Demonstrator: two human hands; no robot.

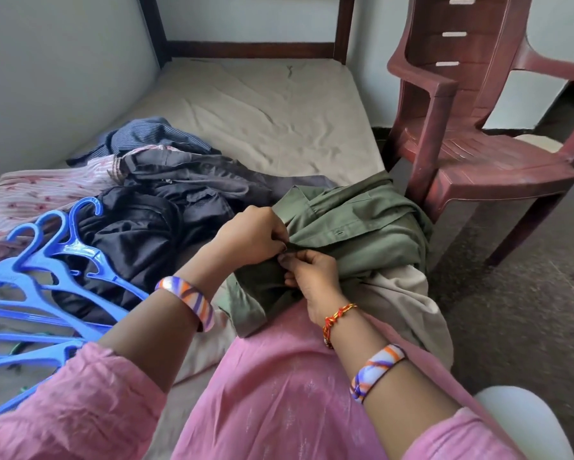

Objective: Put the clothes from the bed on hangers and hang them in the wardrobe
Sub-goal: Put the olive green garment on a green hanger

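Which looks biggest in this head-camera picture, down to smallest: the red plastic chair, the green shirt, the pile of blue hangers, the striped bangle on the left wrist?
1. Red plastic chair
2. Green shirt and blue hangers: look alike; the hangers run off the frame, so unranked.
3. Striped bangle, smallest.

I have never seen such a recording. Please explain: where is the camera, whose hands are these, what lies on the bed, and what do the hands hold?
There is one picture, from a camera worn on a person's head, looking down at their own hands. No robot is involved. The left hand and the right hand both pinch the green shirt near its front edge; it lies on the bed. Left of it is a pile of dark clothes, and blue hangers lie at the left edge. A red plastic chair stands beside the bed.
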